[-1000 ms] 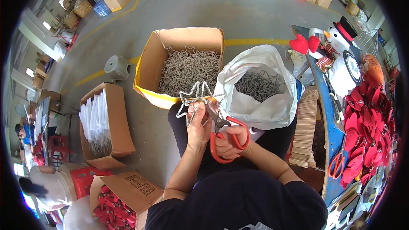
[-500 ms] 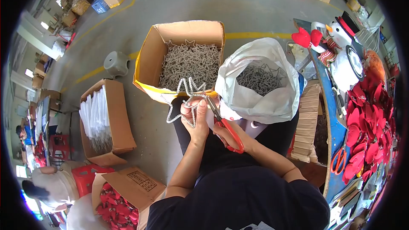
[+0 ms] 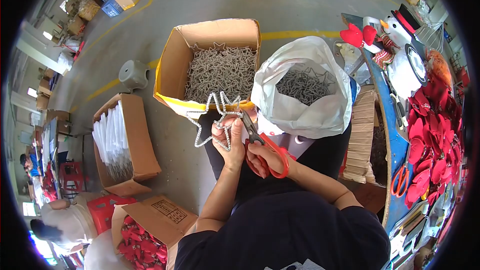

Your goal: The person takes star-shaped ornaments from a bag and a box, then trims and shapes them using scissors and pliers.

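My left hand (image 3: pixel 229 142) is closed on a silver star-shaped ornament (image 3: pixel 199 130) of twisted, beaded-looking wire, its points spreading left and up past my fingers. In my right hand (image 3: pixel 266 159) is a pair of scissors (image 3: pixel 272 146) with red handles. The blades point up and left, their tips at the star's right side beside my left fingertips. Whether the tips touch the wire I cannot tell. Just beyond my hands stand a cardboard box (image 3: pixel 166 67) full of similar silver stars and a white plastic bag (image 3: pixel 305 122) holding more of them.
At my left is a box (image 3: pixel 145 135) of white wrapped pieces; below it, a box (image 3: pixel 170 215) of red items. On the right, a blue table (image 3: pixel 395 170) carries red fabric pieces (image 3: pixel 435 140), a snowman figure (image 3: pixel 400 35) and other scissors (image 3: pixel 400 180). A person (image 3: pixel 67 220) sits at lower left.
The scissors' handles have spread apart in my right hand, and the blades have opened. My left hand still holds the star in nearly the same place. The whole view has shifted slightly.
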The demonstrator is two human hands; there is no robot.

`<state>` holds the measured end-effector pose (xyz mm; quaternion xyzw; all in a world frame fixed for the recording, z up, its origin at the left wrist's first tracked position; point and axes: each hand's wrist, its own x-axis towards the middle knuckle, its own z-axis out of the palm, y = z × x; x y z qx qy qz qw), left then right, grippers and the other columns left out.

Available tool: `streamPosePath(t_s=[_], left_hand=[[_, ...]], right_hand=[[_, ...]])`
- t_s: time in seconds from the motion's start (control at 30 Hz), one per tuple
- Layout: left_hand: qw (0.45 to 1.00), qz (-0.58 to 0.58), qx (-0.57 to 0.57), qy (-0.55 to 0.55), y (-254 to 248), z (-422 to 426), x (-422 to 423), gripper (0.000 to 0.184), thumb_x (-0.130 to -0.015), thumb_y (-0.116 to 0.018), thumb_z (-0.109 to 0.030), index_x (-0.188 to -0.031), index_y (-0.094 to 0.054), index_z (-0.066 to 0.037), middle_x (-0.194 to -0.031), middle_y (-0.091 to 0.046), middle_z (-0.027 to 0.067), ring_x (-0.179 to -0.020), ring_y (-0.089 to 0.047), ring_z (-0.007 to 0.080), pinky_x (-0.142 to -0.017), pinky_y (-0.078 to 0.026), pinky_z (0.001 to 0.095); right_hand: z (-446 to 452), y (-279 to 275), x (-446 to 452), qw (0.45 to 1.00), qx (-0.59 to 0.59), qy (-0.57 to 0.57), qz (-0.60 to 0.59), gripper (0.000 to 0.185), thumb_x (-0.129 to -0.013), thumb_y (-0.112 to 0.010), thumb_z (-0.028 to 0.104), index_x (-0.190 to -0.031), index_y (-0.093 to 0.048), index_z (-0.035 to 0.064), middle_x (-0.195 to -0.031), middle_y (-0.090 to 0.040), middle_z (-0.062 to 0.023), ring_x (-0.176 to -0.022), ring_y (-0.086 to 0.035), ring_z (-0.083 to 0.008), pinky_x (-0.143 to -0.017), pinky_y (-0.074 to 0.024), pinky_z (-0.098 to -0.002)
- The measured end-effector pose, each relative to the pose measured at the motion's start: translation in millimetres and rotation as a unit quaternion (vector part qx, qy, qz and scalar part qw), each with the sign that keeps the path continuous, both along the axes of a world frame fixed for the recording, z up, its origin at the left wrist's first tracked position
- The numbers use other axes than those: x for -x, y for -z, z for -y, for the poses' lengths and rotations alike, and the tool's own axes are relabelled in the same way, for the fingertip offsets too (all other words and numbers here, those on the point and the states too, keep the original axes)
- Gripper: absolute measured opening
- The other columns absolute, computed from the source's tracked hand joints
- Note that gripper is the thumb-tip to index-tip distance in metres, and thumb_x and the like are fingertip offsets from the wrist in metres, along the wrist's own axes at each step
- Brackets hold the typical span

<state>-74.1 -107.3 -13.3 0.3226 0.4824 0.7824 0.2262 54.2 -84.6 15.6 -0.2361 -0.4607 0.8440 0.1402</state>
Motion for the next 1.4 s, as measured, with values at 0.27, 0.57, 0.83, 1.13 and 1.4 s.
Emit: streamPosePath(t_s=[0.27,0.57,0.83,1.13,1.4], left_hand=[[1.000,-0.004,0.009,0.008,6,2,1,0.007,-0.093,-0.064,-0.005,-0.093,-0.057,-0.003,-0.095,-0.063,0.0058,-0.087,-0.056,0.0106,-0.085,-0.045,0.0274],[0.998,-0.036,0.041,0.042,-8,10,19,0.007,-0.093,-0.063,-0.004,-0.095,-0.058,0.000,-0.096,-0.067,0.0113,-0.084,-0.068,0.0186,-0.073,-0.053,0.0283],[0.986,-0.118,0.094,0.064,-7,15,29,0.011,-0.090,-0.062,0.004,-0.098,-0.055,0.003,-0.095,-0.068,0.0144,-0.086,-0.068,0.0182,-0.081,-0.055,0.0294],[0.977,-0.151,0.127,0.077,-13,13,31,0.012,-0.090,-0.064,0.003,-0.099,-0.056,0.005,-0.094,-0.068,0.0139,-0.087,-0.068,0.0164,-0.082,-0.054,0.0265],[0.940,-0.299,0.163,0.008,-10,-28,73,0.018,-0.084,-0.074,-0.010,-0.090,-0.062,0.002,-0.076,-0.068,0.0125,-0.066,-0.066,0.0165,-0.063,-0.052,0.0304]], right_hand=[[1,-4,-3,0.999,-0.022,-0.015,0.033,0.046,-0.100,-0.040,0.034,-0.063,-0.045,0.0075,-0.041,-0.042,-0.0040,-0.034,-0.044,-0.0147,-0.037,-0.0369,-0.0273],[-24,7,-26,0.862,-0.452,0.078,0.216,0.027,-0.089,-0.066,0.028,-0.097,-0.056,0.0036,-0.081,-0.059,-0.0117,-0.068,-0.062,-0.0242,-0.061,-0.0471,-0.0394],[-47,0,-34,0.721,-0.638,0.080,0.258,0.045,-0.078,-0.073,0.026,-0.114,-0.056,0.0041,-0.099,-0.061,-0.0114,-0.087,-0.065,-0.0305,-0.070,-0.0530,-0.0422],[-47,7,-37,0.716,-0.646,0.099,0.247,0.040,-0.076,-0.075,0.024,-0.106,-0.059,0.0033,-0.090,-0.063,-0.0102,-0.077,-0.065,-0.0319,-0.066,-0.0538,-0.0412],[-55,30,-37,0.819,-0.500,0.115,0.258,0.035,-0.083,-0.072,0.027,-0.100,-0.056,0.0009,-0.082,-0.062,-0.0154,-0.067,-0.062,-0.0338,-0.062,-0.0489,-0.0414]])
